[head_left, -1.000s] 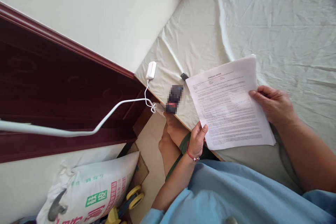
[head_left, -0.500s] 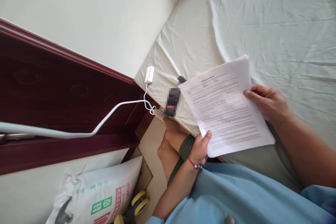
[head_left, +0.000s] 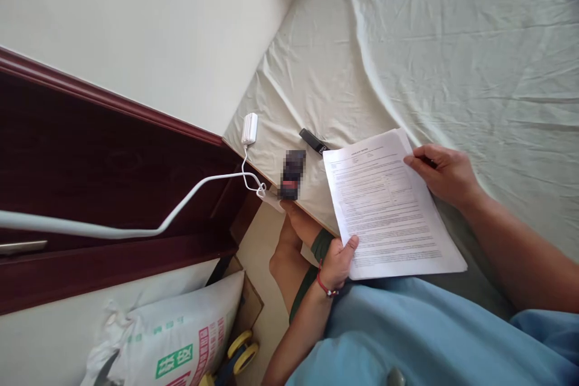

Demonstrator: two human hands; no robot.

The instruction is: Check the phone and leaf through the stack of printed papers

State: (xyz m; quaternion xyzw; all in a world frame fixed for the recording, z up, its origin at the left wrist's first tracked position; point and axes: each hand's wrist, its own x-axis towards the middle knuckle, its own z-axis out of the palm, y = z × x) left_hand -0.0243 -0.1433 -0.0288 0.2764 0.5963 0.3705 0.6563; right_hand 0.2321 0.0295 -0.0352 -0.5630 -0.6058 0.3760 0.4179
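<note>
Both my hands hold a thin stack of printed white paper sheets (head_left: pixel 386 205) over my lap at the edge of a bed. My left hand (head_left: pixel 337 262), with a red cord at the wrist, pinches the lower left corner. At the upper right edge my right hand (head_left: pixel 441 175) grips the stack, and a small dark thing shows between its fingers. The sheets lie lower and flatter, close to my lap. Beside the top left corner of the stack a slim black device (head_left: pixel 313 140) lies on the sheet.
The bed's pale wrinkled sheet (head_left: pixel 429 42) fills the right. A blurred dark object (head_left: pixel 292 174) and a white plug (head_left: pixel 249 128) with its cable (head_left: pixel 181 205) sit at the bed's corner. A dark wooden panel (head_left: pixel 90 169) stands left; a printed sack (head_left: pixel 181 338) and yellow wheels lie below.
The paper stack came down and toward my body, uncovering the slim black device. My right hand shifted up to the top right edge. The view drifted slightly.
</note>
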